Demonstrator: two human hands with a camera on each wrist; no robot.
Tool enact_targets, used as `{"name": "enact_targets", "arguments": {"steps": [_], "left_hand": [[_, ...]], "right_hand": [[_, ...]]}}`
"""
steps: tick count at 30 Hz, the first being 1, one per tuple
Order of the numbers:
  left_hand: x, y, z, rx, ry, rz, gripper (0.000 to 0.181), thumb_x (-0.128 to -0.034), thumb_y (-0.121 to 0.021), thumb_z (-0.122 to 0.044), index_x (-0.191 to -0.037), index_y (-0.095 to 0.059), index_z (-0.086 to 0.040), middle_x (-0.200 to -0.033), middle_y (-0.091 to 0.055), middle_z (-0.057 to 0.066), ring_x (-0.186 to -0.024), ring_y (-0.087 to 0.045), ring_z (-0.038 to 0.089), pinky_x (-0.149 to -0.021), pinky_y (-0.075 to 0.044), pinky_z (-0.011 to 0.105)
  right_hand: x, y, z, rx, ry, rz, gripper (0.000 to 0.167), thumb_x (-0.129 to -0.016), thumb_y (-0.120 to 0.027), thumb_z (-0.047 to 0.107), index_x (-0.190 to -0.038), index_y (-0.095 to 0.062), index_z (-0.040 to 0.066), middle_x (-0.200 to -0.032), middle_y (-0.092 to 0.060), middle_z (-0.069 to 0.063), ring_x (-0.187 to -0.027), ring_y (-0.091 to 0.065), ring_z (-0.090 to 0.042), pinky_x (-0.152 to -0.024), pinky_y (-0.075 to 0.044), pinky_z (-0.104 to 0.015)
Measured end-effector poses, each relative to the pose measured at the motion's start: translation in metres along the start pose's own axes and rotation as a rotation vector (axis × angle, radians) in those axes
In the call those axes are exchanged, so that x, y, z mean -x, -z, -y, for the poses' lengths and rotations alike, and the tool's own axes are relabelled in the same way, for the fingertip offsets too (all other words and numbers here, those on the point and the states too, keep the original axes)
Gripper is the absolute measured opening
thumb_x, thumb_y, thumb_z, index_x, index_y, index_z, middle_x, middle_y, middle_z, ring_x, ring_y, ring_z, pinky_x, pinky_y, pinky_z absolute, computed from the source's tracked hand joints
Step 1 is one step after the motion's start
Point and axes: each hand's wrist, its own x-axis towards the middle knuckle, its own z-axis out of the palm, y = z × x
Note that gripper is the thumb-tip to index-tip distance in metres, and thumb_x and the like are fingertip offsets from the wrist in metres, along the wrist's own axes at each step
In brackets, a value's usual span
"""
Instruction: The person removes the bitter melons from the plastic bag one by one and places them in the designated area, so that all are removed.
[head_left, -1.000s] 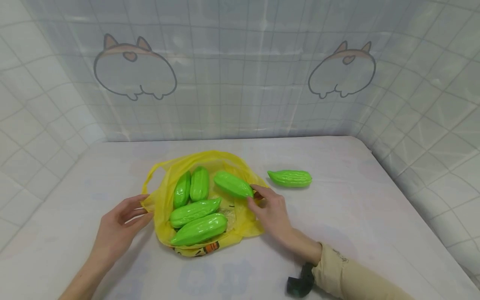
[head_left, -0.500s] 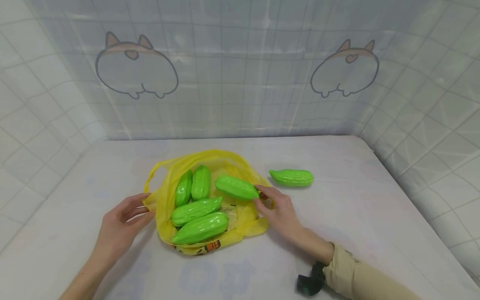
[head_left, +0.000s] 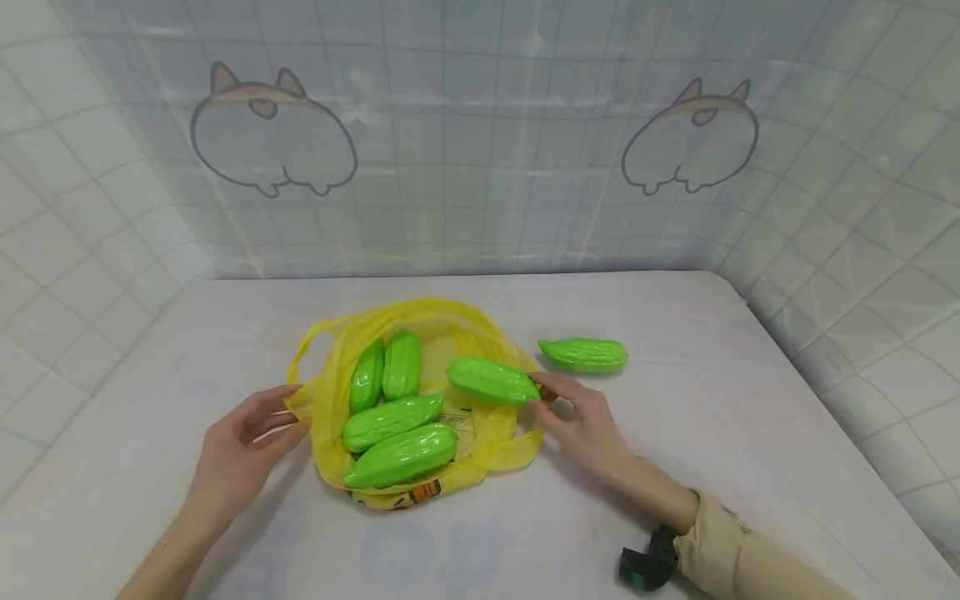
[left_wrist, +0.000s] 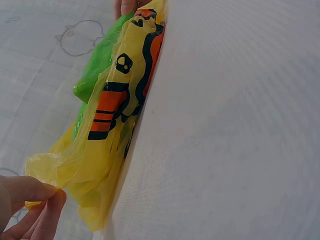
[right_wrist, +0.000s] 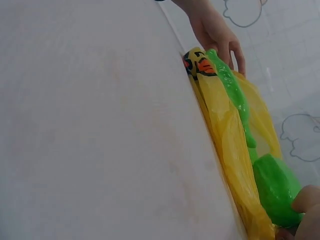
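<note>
A yellow plastic bag (head_left: 330,433) lies on the table with its mouth wide. Several glossy green bitter melons, among them a front one (head_left: 401,456), rest inside it. My left hand (head_left: 243,450) pinches the bag's left edge; in the left wrist view, thumb and fingertips hold the thin plastic. With its thumb and fingers, my right hand (head_left: 581,425) grips the tapered end of another bitter melon (head_left: 491,381) at the right side of the bag's mouth. Whether the bag's edge is also caught in that grip cannot be told. One more bitter melon (head_left: 583,355) lies outside, behind the right hand.
A white cloth (head_left: 750,417) covers the table. Tiled-pattern sheeting (head_left: 480,167) with cartoon animals stands at the back and both sides. A black device (head_left: 648,565) sits at my right wrist, beside a beige sleeve (head_left: 750,550).
My right hand has shifted to the right, drawing the gripped bitter melon with it toward the bag's right edge. The left hand keeps its hold on the bag with hardly any movement.
</note>
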Motion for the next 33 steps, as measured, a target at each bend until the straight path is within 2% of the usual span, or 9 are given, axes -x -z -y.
{"name": "enact_targets", "arguments": {"steps": [3,9,15,18,24,33], "left_hand": [[0.001,0.0,0.0,0.005,-0.008,-0.003,0.049,-0.0928,-0.073,-0.02,-0.137,-0.057,-0.008,-0.125,-0.063,-0.006,-0.097,-0.059,-0.014,-0.081,-0.051,0.005],[0.0,0.0,0.0,0.023,-0.008,0.001,0.049,-0.0922,-0.074,-0.02,-0.137,-0.057,-0.009,-0.125,-0.063,-0.004,-0.097,-0.059,-0.013,-0.08,-0.052,0.005],[0.0,0.0,0.0,0.019,-0.003,-0.001,0.049,-0.0923,-0.074,-0.021,-0.137,-0.057,-0.009,-0.123,-0.062,-0.011,-0.097,-0.06,-0.013,-0.081,-0.052,0.005],[0.001,0.0,-0.001,0.022,-0.005,-0.002,0.049,-0.0922,-0.074,-0.021,-0.137,-0.057,-0.008,-0.124,-0.062,-0.009,-0.097,-0.06,-0.013,-0.08,-0.052,0.005],[0.001,0.0,-0.001,0.024,-0.007,-0.001,0.05,-0.0922,-0.074,-0.021,-0.137,-0.057,-0.008,-0.122,-0.061,-0.012,-0.097,-0.06,-0.013,-0.081,-0.052,0.005],[0.001,0.0,0.0,0.017,-0.016,-0.004,0.049,-0.0916,-0.074,-0.019,-0.137,-0.058,-0.009,-0.123,-0.062,-0.009,-0.097,-0.06,-0.013,-0.08,-0.052,0.005]], "right_hand": [[0.003,0.005,-0.004,0.014,0.008,0.001,0.037,-0.089,-0.073,0.001,-0.125,-0.068,0.004,-0.106,-0.073,-0.005,-0.088,-0.065,-0.014,-0.075,-0.059,-0.033],[0.008,0.02,-0.006,0.04,-0.024,-0.003,0.04,-0.088,-0.074,0.001,-0.126,-0.068,0.007,-0.106,-0.073,-0.001,-0.09,-0.064,-0.01,-0.078,-0.055,-0.025],[0.013,0.035,-0.01,0.078,-0.072,-0.023,0.039,-0.087,-0.075,0.003,-0.125,-0.07,0.011,-0.103,-0.072,0.005,-0.09,-0.063,-0.007,-0.077,-0.05,-0.02],[0.015,0.042,-0.014,0.09,-0.087,-0.023,0.038,-0.088,-0.074,0.003,-0.125,-0.069,0.011,-0.102,-0.072,0.005,-0.09,-0.063,-0.006,-0.078,-0.048,-0.017],[0.02,0.056,-0.021,0.107,-0.089,-0.013,0.04,-0.09,-0.072,0.003,-0.128,-0.068,0.014,-0.101,-0.071,0.006,-0.092,-0.062,-0.005,-0.079,-0.047,-0.016],[0.027,0.075,-0.03,0.081,-0.071,-0.014,0.044,-0.085,-0.073,-0.005,-0.127,-0.067,0.007,-0.103,-0.071,-0.002,-0.092,-0.06,-0.002,-0.083,-0.046,-0.011]]}}
